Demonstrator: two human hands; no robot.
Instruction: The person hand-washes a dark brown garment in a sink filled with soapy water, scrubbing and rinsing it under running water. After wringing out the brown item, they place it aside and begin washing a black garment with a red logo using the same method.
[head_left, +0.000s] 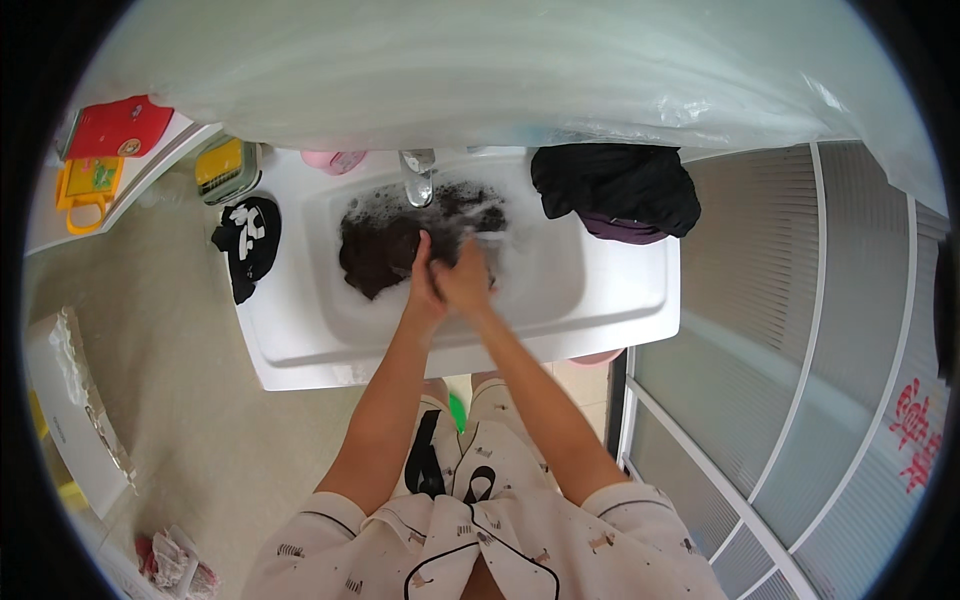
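A dark, wet cloth (378,258) lies in foamy water in the white sink (560,270). My left hand (426,285) is at the cloth's right side, thumb pointing up toward the tap and fingers curled in against the cloth, partly hidden. Close against it is my right hand (465,280), its fingers smeared by motion. A little dark fabric shows under the right hand; whether its fingers grip any cannot be made out. White foam streaks lie just beyond the fingertips. The metal tap (418,178) stands above the far side of the basin.
A heap of black and purple clothes (615,190) rests on the right ledge. On the left ledge lie a black-and-white cloth (250,240) and a container with a yellow item (225,168). A pink object (333,161) sits behind the basin. Ribbed glass panels (750,270) stand to the right.
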